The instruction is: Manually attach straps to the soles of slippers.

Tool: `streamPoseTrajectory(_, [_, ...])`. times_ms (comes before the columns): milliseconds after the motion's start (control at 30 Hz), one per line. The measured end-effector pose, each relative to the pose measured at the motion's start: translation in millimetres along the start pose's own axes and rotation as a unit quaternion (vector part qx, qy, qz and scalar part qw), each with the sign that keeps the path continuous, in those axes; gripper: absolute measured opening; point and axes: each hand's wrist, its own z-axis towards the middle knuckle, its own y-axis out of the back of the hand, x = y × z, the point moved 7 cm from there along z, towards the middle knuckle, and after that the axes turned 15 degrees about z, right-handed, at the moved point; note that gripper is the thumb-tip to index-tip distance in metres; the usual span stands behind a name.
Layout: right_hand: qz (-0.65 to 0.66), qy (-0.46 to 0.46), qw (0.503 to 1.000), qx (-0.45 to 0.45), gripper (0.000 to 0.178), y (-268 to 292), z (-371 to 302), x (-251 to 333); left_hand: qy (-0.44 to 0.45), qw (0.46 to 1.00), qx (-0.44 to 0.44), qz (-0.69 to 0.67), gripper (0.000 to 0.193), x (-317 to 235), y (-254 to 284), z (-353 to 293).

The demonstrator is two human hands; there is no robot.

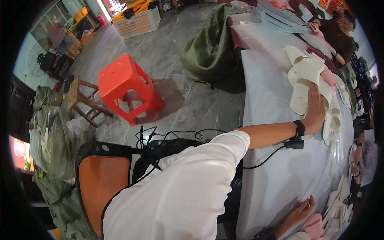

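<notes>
My left hand (pixel 316 108), with a black band and small box at the wrist, lies stretched out against a pile of cream slippers (pixel 301 82) on the pale table. Its fingers are straight and flat along the slippers, and I see no grip around one. Lower down, my right hand (pixel 298 216) is over the table near its front, fingers apart and loosely bent, holding nothing visible. Beside it are a pink piece (pixel 314 227) and more cream slippers (pixel 340 204). A black cable (pixel 264 162) runs from the left wrist across the table edge.
A red plastic stool (pixel 126 90) and a wooden stool (pixel 86 100) stand on the floor. An orange-backed chair (pixel 103 188) is behind me. A green sack (pixel 210 48) leans by the table (pixel 268 96). At the far right a person (pixel 336 34) handles a pale blue stack (pixel 280 18).
</notes>
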Motion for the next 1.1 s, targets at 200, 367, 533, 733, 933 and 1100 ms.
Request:
streamPoseTrajectory(200, [-0.063,0.003,0.998,-0.008,0.035,-10,-3,38,-0.015,0.998,0.053,-0.015,0.063,-6,-11,1])
streamPoseTrajectory(367, [-0.047,-0.028,0.998,0.028,0.038,-9,2,18,-0.006,1.0,-0.003,-0.017,0.056,2,-15,4])
streamPoseTrajectory(533, [-0.072,-0.021,0.997,0.015,0.038,1,2,42,0.003,0.999,-0.001,-0.035,0.049,-6,-14,13])
streamPoseTrajectory(733, [-0.089,-0.036,0.995,-0.012,0.038,-9,-10,54,-0.09,0.995,0.03,-0.024,0.047,-17,-11,7])
streamPoseTrajectory(933, [-0.06,-0.036,0.997,-0.01,0.034,9,0,9,-0.061,0.996,-0.013,-0.063,0.049,-11,-17,12])
streamPoseTrajectory(1100, [0.022,-0.085,0.995,-0.053,0.027,13,-10,6,-0.092,0.921,-0.026,-0.379,0.021,-26,3,13])
